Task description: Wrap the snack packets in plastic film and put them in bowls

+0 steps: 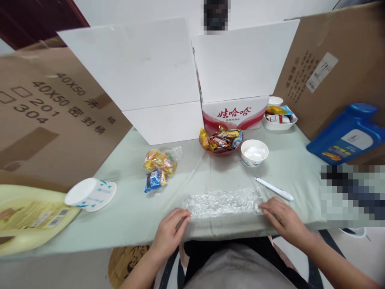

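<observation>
A crinkled strip of clear plastic wrap (222, 202) lies stretched flat along the table's near edge. My left hand (171, 226) pinches its left end between thumb and fingers. At the other end, my right hand (281, 216) is closed on the right corner. A white utility knife (274, 189) rests just beyond my right hand. Past the wrap stands a white paper bowl (254, 153) with something white inside. Beside it, a reddish bowl (221, 146) is heaped with wrapped snacks. To the left lie yellow packaged snacks (161, 161) in clear plastic and a blue snack packet (155, 180).
A tipped paper bowl (90, 194) and a yellow bottle (33, 218) lie at left. A blue bottle (345, 134) leans at right. White dish (280, 125) with packets sits at the back. Brown cardboard (57, 120) and a white box (236, 114) wall the table (126, 228).
</observation>
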`<action>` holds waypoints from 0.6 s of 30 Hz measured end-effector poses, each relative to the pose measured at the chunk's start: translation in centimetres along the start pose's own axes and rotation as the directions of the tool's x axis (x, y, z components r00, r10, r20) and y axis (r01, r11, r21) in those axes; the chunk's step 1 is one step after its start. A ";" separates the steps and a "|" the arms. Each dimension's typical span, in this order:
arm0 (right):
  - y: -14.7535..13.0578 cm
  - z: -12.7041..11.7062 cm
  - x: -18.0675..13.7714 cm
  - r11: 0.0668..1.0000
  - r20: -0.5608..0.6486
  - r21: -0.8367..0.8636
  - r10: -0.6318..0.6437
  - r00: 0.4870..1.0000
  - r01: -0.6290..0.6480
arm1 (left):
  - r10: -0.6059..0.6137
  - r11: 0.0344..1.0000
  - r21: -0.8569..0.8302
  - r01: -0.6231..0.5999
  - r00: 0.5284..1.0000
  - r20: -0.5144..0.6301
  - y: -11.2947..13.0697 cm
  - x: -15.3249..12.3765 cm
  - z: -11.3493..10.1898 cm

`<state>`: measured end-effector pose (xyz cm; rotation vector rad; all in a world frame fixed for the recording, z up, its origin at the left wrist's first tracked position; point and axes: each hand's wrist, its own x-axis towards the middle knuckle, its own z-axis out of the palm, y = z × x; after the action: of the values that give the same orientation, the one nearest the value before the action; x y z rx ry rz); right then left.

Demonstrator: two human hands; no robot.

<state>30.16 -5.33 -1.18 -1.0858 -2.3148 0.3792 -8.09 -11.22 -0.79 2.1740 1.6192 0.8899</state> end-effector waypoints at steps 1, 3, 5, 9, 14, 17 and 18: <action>0.2 0.4 0.7 0.999 -0.025 -0.027 0.043 0.999 -0.044 | -0.034 0.999 0.028 0.035 0.999 -0.040 -0.2 0.7 0.3; 0.8 1.3 1.9 0.989 -0.065 -0.105 0.095 0.993 -0.101 | -0.067 0.992 0.096 0.077 0.992 -0.104 -0.6 2.0 1.1; 1.4 2.3 2.8 0.970 -0.079 -0.208 0.108 0.991 -0.122 | -0.071 0.981 0.169 0.095 0.987 -0.145 -1.1 3.1 1.9; 2.6 3.9 3.6 0.909 -0.072 -0.400 0.095 0.993 -0.116 | -0.065 0.943 0.310 0.119 0.982 -0.178 -2.2 4.2 3.1; 2.8 3.4 3.5 0.874 -0.082 -0.471 0.093 0.992 -0.121 | -0.125 0.877 0.430 0.217 0.965 -0.232 -2.6 4.5 2.5; 1.7 2.4 3.6 0.880 -0.171 -0.456 0.061 0.983 -0.134 | -0.045 0.846 0.487 0.216 0.940 -0.338 -1.1 4.5 1.8; 1.2 2.2 3.7 0.892 -0.174 -0.443 0.015 0.985 -0.092 | 0.003 0.845 0.505 0.177 0.942 -0.335 -0.3 4.4 1.8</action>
<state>27.65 -1.72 -2.17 -1.3419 -2.2789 -0.2417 -6.40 -6.75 -1.02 2.3544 2.3463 0.8859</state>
